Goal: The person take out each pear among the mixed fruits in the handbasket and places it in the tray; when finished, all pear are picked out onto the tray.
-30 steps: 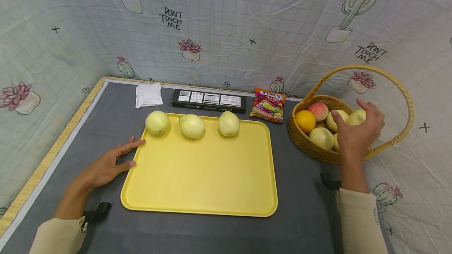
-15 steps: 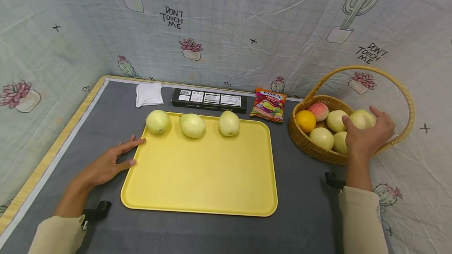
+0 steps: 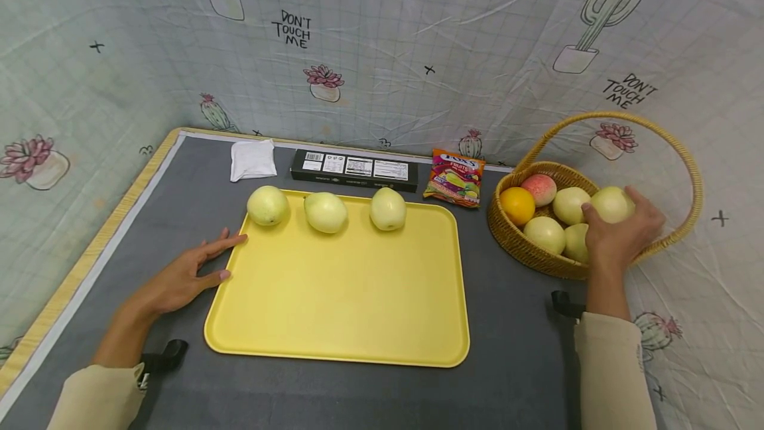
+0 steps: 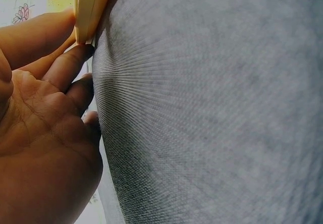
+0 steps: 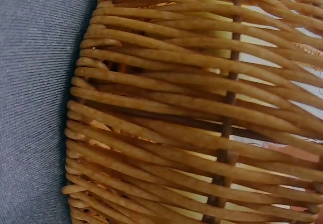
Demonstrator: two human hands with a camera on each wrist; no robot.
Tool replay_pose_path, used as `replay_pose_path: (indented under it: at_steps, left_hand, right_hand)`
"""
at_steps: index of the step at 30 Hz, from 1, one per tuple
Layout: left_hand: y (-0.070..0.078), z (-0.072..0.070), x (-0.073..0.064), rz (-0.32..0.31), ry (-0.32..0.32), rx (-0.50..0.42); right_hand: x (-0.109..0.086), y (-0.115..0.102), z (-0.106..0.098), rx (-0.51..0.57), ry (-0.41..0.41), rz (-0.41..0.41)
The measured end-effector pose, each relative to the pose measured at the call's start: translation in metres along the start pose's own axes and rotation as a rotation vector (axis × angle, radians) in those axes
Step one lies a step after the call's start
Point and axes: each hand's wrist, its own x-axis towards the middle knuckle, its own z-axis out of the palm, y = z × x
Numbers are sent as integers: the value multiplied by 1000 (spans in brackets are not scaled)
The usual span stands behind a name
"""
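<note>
My right hand (image 3: 623,227) reaches into the wicker basket (image 3: 525,254), thumb and fingers curled round a round, pale yellow-green fruit (image 3: 611,204) on its right side. Beside that fruit lie more pale yellow-green fruits, an orange (image 3: 517,206) and a pink peach (image 3: 539,189). The right wrist view shows only the basket's woven wall (image 5: 192,103); hand and fruit are hidden there. My left hand (image 3: 185,277) rests at the left rim of the yellow tray (image 3: 340,297), its fairly straight fingers touching the edge. Three similar pale fruits (image 3: 325,212) line the tray's far side.
Behind the tray lie a white packet (image 3: 253,160), a long black box (image 3: 354,170) and an orange-red candy bag (image 3: 455,178). A tall handle (image 3: 686,158) arches over the basket. Printed cloth (image 3: 388,52) hangs behind the grey tabletop (image 3: 507,350).
My right hand has moved rightward and down over the basket, and its fingers have closed round the pale fruit there. The left hand keeps its place at the tray rim.
</note>
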Motion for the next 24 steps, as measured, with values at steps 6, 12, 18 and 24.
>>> replay_pose_path:
  at_steps: [6,12,18,24]
  left_hand:
    - [1,0,-2,-17,2,4]
    - [1,0,-2,-24,6,6]
    - [0,1,-3,-28,5,-4]
    - [2,0,-2,-32,4,-15]
  right_hand:
    - [4,3,1,-11,-17,33]
    - [4,3,1,-12,-12,19]
    - [0,1,0,-21,9,-21]
    - [-8,0,2,42,52,-71]
